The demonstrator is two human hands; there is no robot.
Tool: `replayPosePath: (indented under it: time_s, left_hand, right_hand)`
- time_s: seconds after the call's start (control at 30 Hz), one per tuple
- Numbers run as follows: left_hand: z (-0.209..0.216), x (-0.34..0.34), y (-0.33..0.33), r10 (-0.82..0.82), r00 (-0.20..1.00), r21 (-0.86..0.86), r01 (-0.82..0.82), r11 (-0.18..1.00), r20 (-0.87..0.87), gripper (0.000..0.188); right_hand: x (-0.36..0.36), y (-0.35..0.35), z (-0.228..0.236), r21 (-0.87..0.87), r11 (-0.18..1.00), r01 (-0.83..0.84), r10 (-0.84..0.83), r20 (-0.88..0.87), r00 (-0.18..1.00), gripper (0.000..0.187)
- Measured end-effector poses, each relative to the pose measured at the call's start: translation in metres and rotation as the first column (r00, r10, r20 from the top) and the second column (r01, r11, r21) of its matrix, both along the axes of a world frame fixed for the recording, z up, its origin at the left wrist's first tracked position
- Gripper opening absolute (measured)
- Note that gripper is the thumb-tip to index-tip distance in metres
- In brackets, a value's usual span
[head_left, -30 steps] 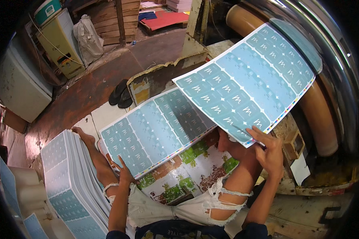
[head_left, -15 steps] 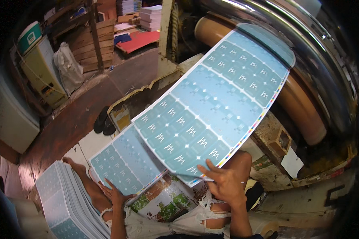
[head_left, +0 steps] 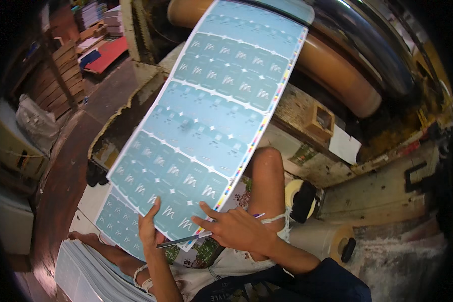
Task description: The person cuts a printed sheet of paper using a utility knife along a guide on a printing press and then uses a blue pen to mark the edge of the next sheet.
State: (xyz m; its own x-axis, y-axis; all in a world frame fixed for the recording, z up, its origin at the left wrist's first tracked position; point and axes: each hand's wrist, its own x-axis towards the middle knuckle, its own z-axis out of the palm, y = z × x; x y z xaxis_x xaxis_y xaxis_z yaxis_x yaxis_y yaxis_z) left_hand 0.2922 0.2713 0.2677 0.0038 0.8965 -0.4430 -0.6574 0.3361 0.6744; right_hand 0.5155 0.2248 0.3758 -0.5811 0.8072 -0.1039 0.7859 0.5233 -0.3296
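A long printed sheet (head_left: pixel 206 113), teal and light blue with repeated white marks, slopes down from the rollers toward me. My left hand (head_left: pixel 150 229) grips its lower edge, thumb on top and the other fingers hidden beneath. My right hand (head_left: pixel 236 227) holds a knife (head_left: pixel 178 241), its narrow metal blade pointing left along the sheet's near edge and a bit of purple showing behind the hand. The right index finger and thumb stretch over the sheet's lower right corner. Below, another printed sheet (head_left: pixel 117 224) lies partly covered.
A thick stack of printed sheets (head_left: pixel 85 272) stands by my left leg. Ahead are a shiny metal roller (head_left: pixel 372 40) and a brown roller (head_left: pixel 337 75). A small wooden box (head_left: pixel 319 121) sits on the machine ledge. Film rolls (head_left: pixel 332 239) lie at right.
My view has turned right. My left hand has moved from the lower sheet to the upper sheet's edge. The knife's blade now shows at that edge, and my right hand has come closer to the left.
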Motion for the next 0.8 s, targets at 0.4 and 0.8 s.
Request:
replayPosePath:
  time_s: [0.4, 0.8]
  left_hand:
    - [-0.027, -0.058, -0.076, 0.142, 0.924, 0.054, -0.131, 0.99, -0.356, 0.052]
    - [-0.028, -0.074, -0.105, 0.104, 0.944, -0.038, -0.122, 0.992, -0.314, 0.058]
  right_hand:
    - [0.04, -0.006, -0.011, -0.361, 0.92, 0.15, -0.349, -0.587, 0.731, 0.037]
    - [0.11, -0.003, -0.008, -0.372, 0.74, 0.561, -0.662, -0.548, 0.51, 0.034]
